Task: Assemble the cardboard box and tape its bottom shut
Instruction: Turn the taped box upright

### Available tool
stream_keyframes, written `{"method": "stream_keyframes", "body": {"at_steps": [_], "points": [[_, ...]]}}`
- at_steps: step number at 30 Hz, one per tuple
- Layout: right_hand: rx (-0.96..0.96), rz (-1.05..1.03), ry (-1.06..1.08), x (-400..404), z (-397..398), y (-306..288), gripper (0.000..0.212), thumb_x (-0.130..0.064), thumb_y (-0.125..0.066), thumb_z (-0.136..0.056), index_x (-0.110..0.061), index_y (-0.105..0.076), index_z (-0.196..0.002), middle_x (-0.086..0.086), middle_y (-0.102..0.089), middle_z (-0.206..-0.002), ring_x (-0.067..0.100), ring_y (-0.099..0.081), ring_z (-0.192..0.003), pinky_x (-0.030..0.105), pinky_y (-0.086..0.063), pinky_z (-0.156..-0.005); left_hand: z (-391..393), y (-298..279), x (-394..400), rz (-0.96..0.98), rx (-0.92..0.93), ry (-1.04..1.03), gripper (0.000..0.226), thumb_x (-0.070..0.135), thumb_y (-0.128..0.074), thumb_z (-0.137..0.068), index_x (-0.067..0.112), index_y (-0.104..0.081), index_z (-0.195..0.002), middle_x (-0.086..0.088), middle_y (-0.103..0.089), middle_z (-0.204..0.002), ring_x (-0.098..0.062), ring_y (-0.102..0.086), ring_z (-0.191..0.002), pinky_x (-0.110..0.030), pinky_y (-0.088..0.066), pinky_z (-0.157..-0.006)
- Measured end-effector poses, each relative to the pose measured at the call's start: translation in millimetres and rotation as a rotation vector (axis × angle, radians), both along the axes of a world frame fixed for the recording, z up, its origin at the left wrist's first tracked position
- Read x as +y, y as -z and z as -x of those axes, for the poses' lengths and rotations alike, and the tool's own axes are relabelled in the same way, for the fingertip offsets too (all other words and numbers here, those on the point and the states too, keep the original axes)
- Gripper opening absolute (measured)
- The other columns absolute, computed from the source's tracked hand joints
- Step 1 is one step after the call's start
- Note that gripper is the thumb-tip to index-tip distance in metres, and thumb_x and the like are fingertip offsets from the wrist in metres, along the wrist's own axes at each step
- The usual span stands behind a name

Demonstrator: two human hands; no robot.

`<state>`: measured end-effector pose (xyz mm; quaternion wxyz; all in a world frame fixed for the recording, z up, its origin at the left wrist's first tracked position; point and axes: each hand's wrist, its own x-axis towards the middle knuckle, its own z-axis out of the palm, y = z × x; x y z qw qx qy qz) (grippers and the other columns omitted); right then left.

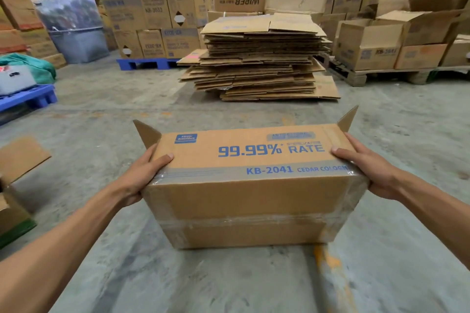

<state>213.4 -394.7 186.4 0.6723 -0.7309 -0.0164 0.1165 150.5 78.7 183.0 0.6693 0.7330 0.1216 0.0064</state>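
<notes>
Both hands grip taped cardboard box [251, 185] at its ends: left hand [142, 175], right hand [368, 168]. Flat cardboard stack [259, 58] beyond on concrete floor [101, 99].

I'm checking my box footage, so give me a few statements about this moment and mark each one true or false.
1. Both hands, left hand and right hand, grip the cardboard box. True.
2. Clear tape runs across the box's near face. True.
3. The box's print is red. False: it is blue.
4. The stack of flattened cardboard stands behind the box. True.
5. The left hand holds a tape dispenser. False: it holds only the box.
</notes>
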Motion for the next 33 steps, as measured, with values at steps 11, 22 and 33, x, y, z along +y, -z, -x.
{"method": "stream_keyframes", "body": {"at_steps": [11, 22, 33], "points": [[-0.308, 0.261, -0.043, 9.0, 56.4, 57.6, 0.104, -0.028, -0.067, -0.087, -0.053, 0.011, -0.152, -0.048, -0.036, -0.135, -0.008, -0.049, -0.121, 0.027, -0.061, -0.079, 44.5, 64.3, -19.7, -0.192, -0.320, -0.139, 0.071, 0.008, -0.071, -0.084, 0.036, -0.038, -0.140, 0.007, -0.056, -0.137, 0.006, -0.057, -0.115, -0.034, -0.043, -0.108], [-0.288, 0.430, 0.098, 20.6, 68.6, 101.5, 0.092, -0.026, -0.055, -0.099, -0.050, 0.017, -0.151, -0.024, -0.020, -0.151, 0.016, -0.037, -0.138, 0.048, -0.039, -0.110, 38.7, 116.3, -25.6, -0.170, -0.169, -0.194, 0.078, 0.014, -0.072, -0.086, 0.034, -0.030, -0.149, 0.009, -0.053, -0.138, -0.006, -0.054, -0.119, -0.036, -0.041, -0.107], [-0.024, 0.442, 0.042, 26.2, 48.2, 129.4, 0.085, -0.030, -0.056, -0.100, -0.044, 0.006, -0.155, -0.008, -0.025, -0.163, 0.024, -0.039, -0.143, 0.042, -0.030, -0.115, -1.8, 164.5, -47.8, -0.225, 0.059, -0.415, 0.061, 0.011, -0.074, -0.084, 0.011, -0.046, -0.137, -0.008, -0.057, -0.137, -0.026, -0.055, -0.124, -0.035, -0.040, -0.105]]}}
